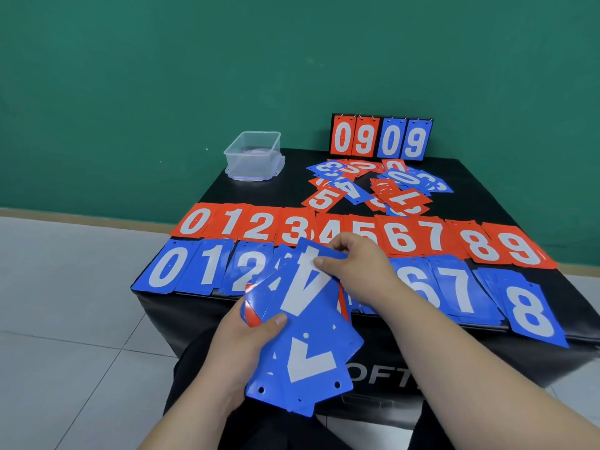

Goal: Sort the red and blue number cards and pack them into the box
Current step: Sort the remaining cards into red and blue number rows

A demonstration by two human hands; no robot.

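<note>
My left hand grips a fanned stack of cards, mostly blue with a red one underneath. My right hand pinches the top edge of a blue 4 card lying on that stack. A row of red cards numbered 0 to 9 lies across the black table. In front of it runs a row of blue cards, partly hidden by my hands. A loose heap of mixed cards lies behind the rows. The clear plastic box stands at the back left.
A flip scoreboard showing 09 in red and 09 in blue stands at the table's back edge against the green wall. Grey floor tiles lie to the left. The blue 8 card overhangs the front right edge.
</note>
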